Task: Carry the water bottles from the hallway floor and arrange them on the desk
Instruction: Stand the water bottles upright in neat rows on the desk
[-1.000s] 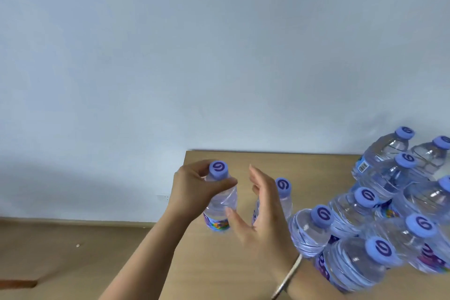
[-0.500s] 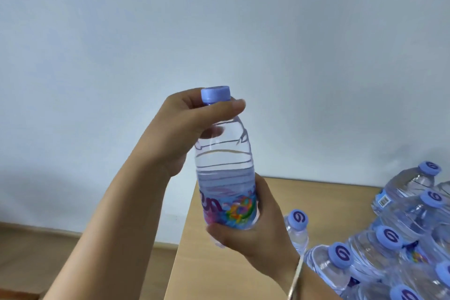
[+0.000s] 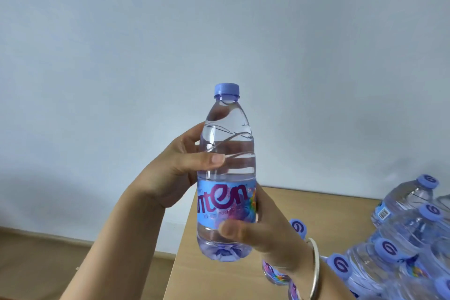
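Behind everything stands a pale wall (image 3: pixel 219 19), with a strip of wood floor (image 3: pixel 73 251) along its foot at the lower left. Below it the light wooden desk (image 3: pixel 219 282) fills the lower right, its left edge running down toward the bottom of the view and its far edge meeting the wall.

Toward the right edge of the desk stands a cluster of water bottles (image 3: pixel 399 246) with lilac caps, packed close together. At least six caps show, though the blur and the frame edge may hide more. One more bottle (image 3: pixel 298 225) stands apart from them, nearer the desk's left edge, mostly hidden behind the right wrist.

Held upright in the air above the desk's left edge is one clear water bottle (image 3: pixel 226 168) with a blue and purple label and a lilac cap (image 3: pixel 226 91). The left hand (image 3: pixel 180 173) wraps its middle, thumb across the front. The right hand (image 3: pixel 265 226) grips its lower part, thumb pressed below the label. A silver bangle (image 3: pixel 314 270) circles the right wrist.
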